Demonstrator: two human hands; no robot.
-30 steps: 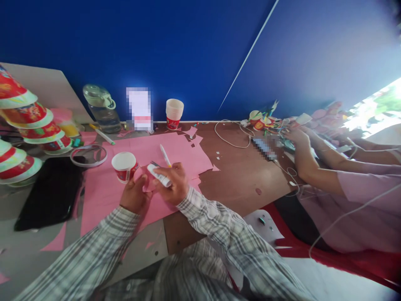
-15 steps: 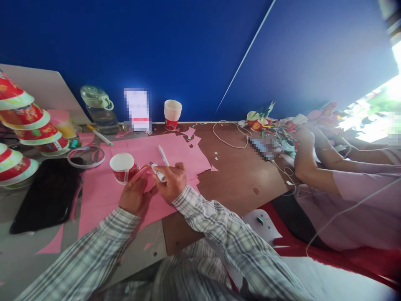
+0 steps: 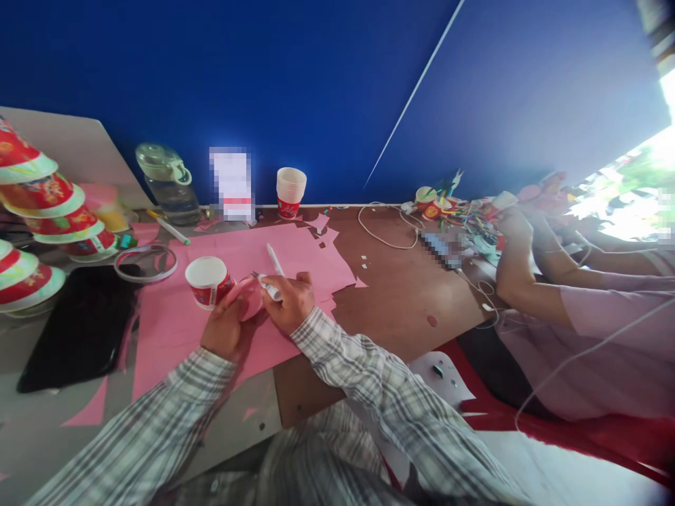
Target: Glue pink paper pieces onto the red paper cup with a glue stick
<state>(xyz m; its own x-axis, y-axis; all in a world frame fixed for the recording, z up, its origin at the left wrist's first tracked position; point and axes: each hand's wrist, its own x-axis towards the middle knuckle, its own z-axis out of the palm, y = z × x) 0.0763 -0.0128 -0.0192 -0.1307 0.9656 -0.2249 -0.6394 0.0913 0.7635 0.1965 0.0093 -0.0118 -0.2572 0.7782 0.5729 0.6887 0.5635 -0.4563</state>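
Observation:
My right hand (image 3: 289, 303) is closed round a white glue stick (image 3: 270, 288), its tip pressed against a small pink paper piece (image 3: 249, 301). My left hand (image 3: 224, 328) pinches that pink piece from below and holds it above the large pink paper sheet (image 3: 232, 281). A red-and-white paper cup (image 3: 208, 280) stands just left of my hands. A white pen (image 3: 275, 259) lies on the sheet beyond my right hand.
A black tablet (image 3: 79, 327) and a tape ring (image 3: 145, 263) lie at left, beside stacked red paper bowls (image 3: 36, 211). A water bottle (image 3: 169, 181) and stacked cups (image 3: 290, 190) stand by the blue wall. A co-worker's arms (image 3: 527, 274) and cables (image 3: 390, 225) occupy the right.
My right hand has tilted the glue stick down and brought its tip onto the pink piece, which my left hand has raised slightly.

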